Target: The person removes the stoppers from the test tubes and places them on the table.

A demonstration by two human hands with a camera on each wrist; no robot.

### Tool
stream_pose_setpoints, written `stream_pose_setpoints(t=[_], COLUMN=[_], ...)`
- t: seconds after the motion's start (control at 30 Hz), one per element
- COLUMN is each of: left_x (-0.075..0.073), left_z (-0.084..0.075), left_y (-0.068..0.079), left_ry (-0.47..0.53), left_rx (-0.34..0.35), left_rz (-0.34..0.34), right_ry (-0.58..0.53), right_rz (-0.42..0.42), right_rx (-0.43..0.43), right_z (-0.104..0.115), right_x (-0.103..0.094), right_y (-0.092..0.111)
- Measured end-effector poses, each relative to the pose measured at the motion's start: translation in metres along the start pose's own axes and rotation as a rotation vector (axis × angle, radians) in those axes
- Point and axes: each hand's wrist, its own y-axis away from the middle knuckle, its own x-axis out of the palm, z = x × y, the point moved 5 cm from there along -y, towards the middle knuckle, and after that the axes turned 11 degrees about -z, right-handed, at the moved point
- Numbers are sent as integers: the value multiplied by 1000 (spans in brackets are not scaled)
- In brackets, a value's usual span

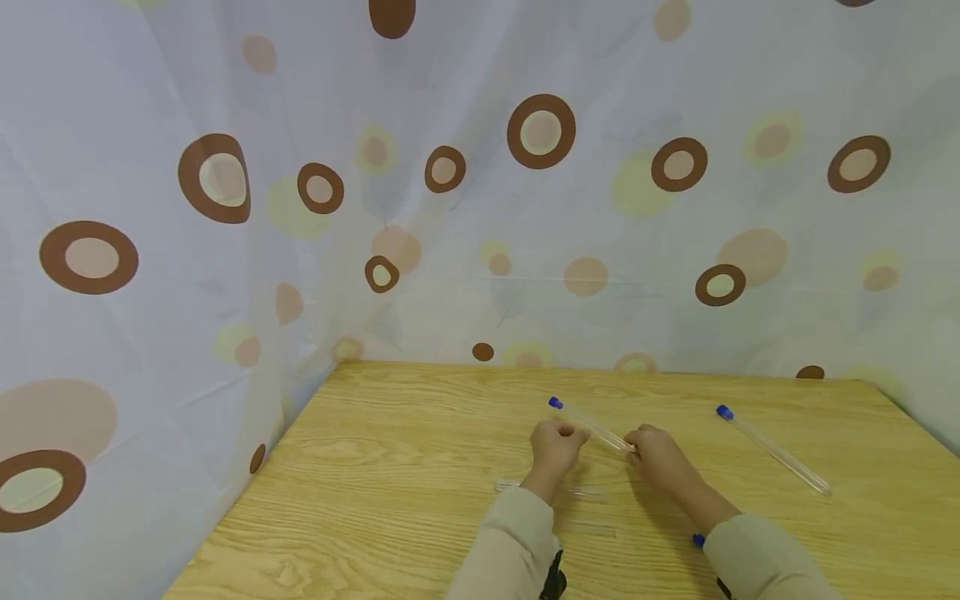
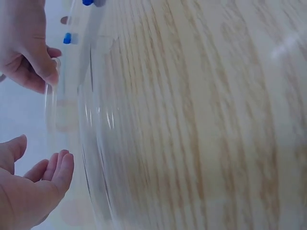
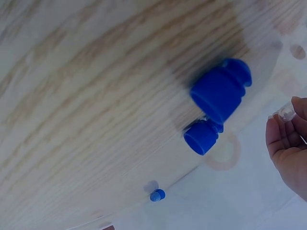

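Note:
My right hand [image 1: 663, 462] pinches the lower end of a clear test tube [image 1: 596, 427] with a blue cap [image 1: 555, 402] at its far end. The tube is raised at a slant above the table. Near its middle is my left hand [image 1: 555, 450], apart from the glass; the left wrist view shows this left hand [image 2: 38, 189] with loosely bent fingers and nothing between them. There, the right hand [image 2: 29, 52] grips the tube end between thumb and fingers. At the edge of the right wrist view, the right hand [image 3: 290, 143] holds the tube end [image 3: 287, 113].
Two clear tubes without visible caps, one behind [image 1: 551, 489] and one nearer [image 1: 588, 528], lie by the left forearm. Another blue-capped tube [image 1: 780, 454] lies at the right. Two loose blue caps [image 3: 220, 91] stand by the right wrist. A patterned curtain [image 1: 480, 208] borders the wooden table [image 1: 405, 417].

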Motion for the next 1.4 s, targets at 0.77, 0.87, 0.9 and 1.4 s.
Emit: stream_pose_setpoints(t=[0.77,0.87,0.9,1.4], left_x=[31,25,19,8], left_z=[50,41,33,14], left_y=[-26,-19,-12,7], left_ry=[279,339,336,492], left_rx=[-140,-198,-253,-359], left_rz=[-218,-237,-234,-226], right_ry=[-184,-192,-191,-240], right_rz=[8,10,6,-25], right_rx=[59,79,81,151], right_z=[23,22,22,29], right_x=[0,3,5,10], right_y=[2,3,3,4])
